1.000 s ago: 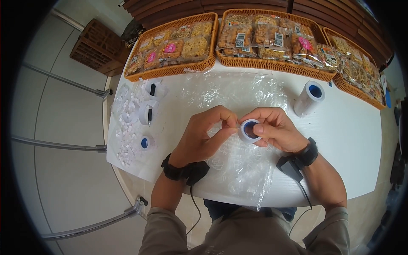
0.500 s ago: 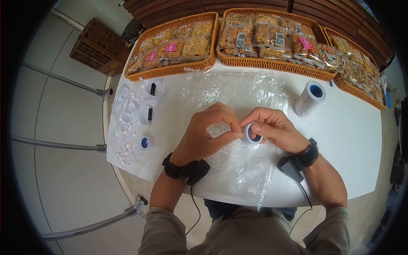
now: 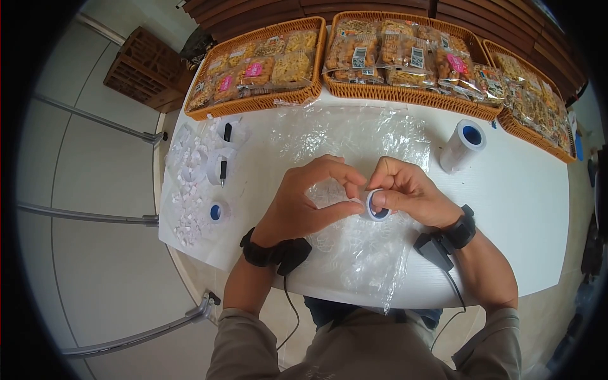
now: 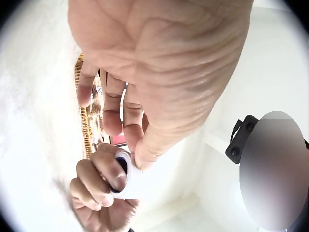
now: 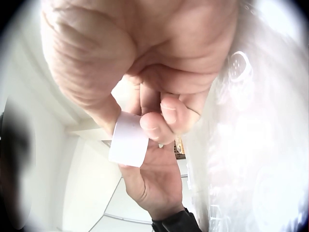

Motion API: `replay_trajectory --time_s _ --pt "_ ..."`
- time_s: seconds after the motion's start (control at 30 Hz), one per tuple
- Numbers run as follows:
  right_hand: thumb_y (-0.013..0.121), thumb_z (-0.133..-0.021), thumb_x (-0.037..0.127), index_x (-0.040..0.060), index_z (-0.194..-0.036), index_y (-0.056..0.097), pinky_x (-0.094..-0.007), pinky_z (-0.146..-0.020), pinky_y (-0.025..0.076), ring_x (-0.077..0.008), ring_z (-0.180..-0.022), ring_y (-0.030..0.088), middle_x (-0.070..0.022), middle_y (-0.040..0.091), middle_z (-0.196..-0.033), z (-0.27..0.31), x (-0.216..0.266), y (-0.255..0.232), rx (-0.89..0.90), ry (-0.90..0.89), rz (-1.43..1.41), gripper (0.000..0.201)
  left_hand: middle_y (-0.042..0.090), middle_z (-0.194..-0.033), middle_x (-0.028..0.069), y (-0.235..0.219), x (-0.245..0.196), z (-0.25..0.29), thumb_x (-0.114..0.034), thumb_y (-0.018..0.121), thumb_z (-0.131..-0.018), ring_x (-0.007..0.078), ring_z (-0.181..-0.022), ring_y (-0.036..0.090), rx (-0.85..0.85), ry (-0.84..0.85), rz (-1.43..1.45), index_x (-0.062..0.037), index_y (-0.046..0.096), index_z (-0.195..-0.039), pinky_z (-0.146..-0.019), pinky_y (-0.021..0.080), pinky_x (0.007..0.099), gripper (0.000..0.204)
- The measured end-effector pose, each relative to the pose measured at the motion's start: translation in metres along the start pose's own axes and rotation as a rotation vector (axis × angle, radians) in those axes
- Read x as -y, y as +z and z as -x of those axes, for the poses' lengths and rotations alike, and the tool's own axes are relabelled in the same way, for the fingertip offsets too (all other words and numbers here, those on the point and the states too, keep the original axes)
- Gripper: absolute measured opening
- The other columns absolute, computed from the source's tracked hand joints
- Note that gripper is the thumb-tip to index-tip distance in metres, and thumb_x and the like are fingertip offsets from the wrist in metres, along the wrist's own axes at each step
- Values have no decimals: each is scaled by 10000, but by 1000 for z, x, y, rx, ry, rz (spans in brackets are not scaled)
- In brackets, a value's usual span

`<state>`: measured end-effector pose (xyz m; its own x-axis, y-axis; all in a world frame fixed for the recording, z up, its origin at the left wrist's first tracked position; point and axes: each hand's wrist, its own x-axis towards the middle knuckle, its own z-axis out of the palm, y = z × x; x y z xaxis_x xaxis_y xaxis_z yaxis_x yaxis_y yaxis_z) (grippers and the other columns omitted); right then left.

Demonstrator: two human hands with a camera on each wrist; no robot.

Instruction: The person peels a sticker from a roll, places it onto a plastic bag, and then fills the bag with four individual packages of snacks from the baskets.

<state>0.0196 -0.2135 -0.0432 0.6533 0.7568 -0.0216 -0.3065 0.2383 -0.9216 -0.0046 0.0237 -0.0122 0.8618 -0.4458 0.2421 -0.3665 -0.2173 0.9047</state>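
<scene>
My right hand (image 3: 411,193) grips a small roll of white labels (image 5: 128,140) with a blue core, its thumb pushed into the core. In the right wrist view the roll's blank outer face shows, with curled fingertips (image 5: 154,126) beside it. My left hand (image 3: 294,202) is close on the roll's left side. Its thumb touches the roll's outer face in the left wrist view, while the index finger arches above, apart from the thumb. Both index fingertips nearly meet over the roll. Under the hands lies clear plastic film (image 3: 354,259).
Wicker baskets (image 3: 253,104) of packaged snacks line the table's back. A larger clear-wrapped roll (image 3: 459,152) stands at right. Left are paper scraps (image 3: 187,209), two black pens (image 3: 223,170) and another blue-cored roll (image 3: 216,212). Cables hang from both wrist cameras.
The roll has tilted and shifted slightly right and down. My left thumb and index finger, earlier together at its edge, have spread apart. The right index finger has bent further over the roll.
</scene>
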Motion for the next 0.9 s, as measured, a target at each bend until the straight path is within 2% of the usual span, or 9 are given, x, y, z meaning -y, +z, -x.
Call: replay_trajectory --time_s 0.17,0.27,0.37,0.47,0.53,0.67,0.77,0.87,0.9 --pt "659 -970 103 28 -1047 582 -203 -728 457 -43 -847 594 -30 684 -955 0 0 1 36 -23 -45 131 685 -869 31 -2 9 0 9 843 -678 174 -882 634 58 59 5 -63 680 -971 -1041 426 417 344" --pt "684 -949 94 28 -1041 593 -207 -733 463 -49 -839 595 -25 674 -943 0 -1 1 47 -4 -52 145 695 -928 47 -4 7 0 -21 860 -701 182 -890 661 144 -34 81 -58 703 -960 -827 508 309 305" --pt "728 -915 110 42 -1021 605 -199 -691 448 -43 -783 578 -1 647 -896 0 -5 4 49 26 -69 175 671 -1040 61 -1 -8 -5 3 839 -685 207 -990 626 130 -156 141 -39 715 -1003 -975 456 345 344" --pt "716 -921 87 31 -1060 594 -207 -736 467 -55 -829 606 -27 669 -934 0 -2 4 65 41 -116 193 608 -1190 87 -1 -12 -6 -23 831 -705 216 -1104 588 189 -146 17 -52 728 -1108 -984 448 346 417" --pt "683 -944 61 10 -1108 575 -211 -788 493 -75 -890 643 -66 706 -994 0 -4 2 78 11 -158 203 566 -1250 92 0 -4 -4 -52 830 -716 229 -1181 546 214 -116 36 -69 730 -1143 -1003 440 365 440" --pt "707 -925 58 16 -1147 565 -210 -780 503 -75 -884 664 -62 719 -966 -1 -7 -1 92 23 -165 267 507 -1309 79 -4 -4 -1 -105 833 -729 270 -1299 461 263 -87 -53 -90 748 -1132 -1083 385 417 413" --pt "719 -913 53 18 -1152 566 -213 -768 508 -71 -874 668 -56 723 -952 -2 -3 2 73 21 -181 286 512 -1356 93 2 1 0 -147 835 -737 306 -1353 415 176 8 -1 -106 747 -1120 -1136 325 448 395" --pt "731 -900 41 23 -1144 572 -214 -761 509 -66 -865 664 -50 720 -951 -2 -2 3 45 13 -175 291 535 -1395 130 3 0 -4 -142 836 -731 328 -1403 385 157 131 -113 -106 736 -1097 -1147 313 458 381" --pt "735 -896 38 25 -1140 574 -214 -762 509 -65 -861 663 -47 719 -950 -3 -2 2 31 9 -153 293 548 -1392 139 3 0 -5 -136 836 -730 328 -1412 382 161 112 -111 -100 727 -1097 -1140 325 457 385"
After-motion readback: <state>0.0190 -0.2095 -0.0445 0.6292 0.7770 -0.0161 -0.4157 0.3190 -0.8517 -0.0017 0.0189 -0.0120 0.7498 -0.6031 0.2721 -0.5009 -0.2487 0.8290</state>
